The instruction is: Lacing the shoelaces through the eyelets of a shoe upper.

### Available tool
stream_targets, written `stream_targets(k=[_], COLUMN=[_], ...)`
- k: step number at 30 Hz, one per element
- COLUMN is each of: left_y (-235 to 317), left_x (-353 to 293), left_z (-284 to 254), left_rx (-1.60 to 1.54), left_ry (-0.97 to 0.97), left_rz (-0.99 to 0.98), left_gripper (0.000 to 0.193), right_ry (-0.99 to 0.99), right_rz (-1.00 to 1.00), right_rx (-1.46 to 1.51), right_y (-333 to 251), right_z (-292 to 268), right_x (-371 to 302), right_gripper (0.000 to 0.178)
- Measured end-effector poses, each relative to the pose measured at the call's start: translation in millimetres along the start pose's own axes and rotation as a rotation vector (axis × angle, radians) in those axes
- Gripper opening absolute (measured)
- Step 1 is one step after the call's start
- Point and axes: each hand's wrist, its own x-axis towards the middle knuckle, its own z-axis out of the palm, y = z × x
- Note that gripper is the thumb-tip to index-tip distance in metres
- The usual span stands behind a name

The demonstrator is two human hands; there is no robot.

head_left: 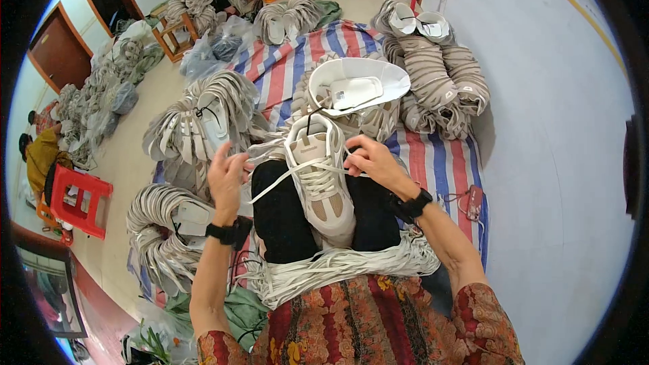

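A beige and off-white sneaker (326, 204) rests on my lap between my knees, toe toward me. A pale shoelace (297, 171) is threaded through its eyelets and crosses over the tongue, with one loose end hanging to the left. To the left of the sneaker my left hand (228, 174) is raised, index finger stretched and the others partly bent; I see no lace clearly held in it. My right hand (373, 162), on the sneaker's right side, has its fingers pinched on the lace. A bundle of loose white laces (338, 272) lies across my lap.
Shoe uppers are stacked at left (165, 230), and more bundles (436, 81) stand at right by the wall. Ahead sits a pile topped by a pale upper (358, 84). Striped sheeting (284, 81) covers the floor. A red stool (78, 199) and people are farther left.
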Motion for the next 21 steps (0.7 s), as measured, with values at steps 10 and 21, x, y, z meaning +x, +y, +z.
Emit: stream_targets(k=[10, 21], left_y=[-10.7, -11.5], left_x=[0.6, -2.7], left_z=[89.8, 109.6], left_rx=[-0.038, 0.142], left_ry=[-0.489, -0.528], left_rz=[-0.123, -0.018], left_gripper=[0.015, 0.011], right_ry=[-0.056, -0.086], right_rz=[-0.132, -0.243], right_rx=[-0.462, -0.727], right_y=[12.9, 9.5], right_z=[7.7, 7.4], right_x=[25.9, 48.3], right_gripper=[0.019, 0.02])
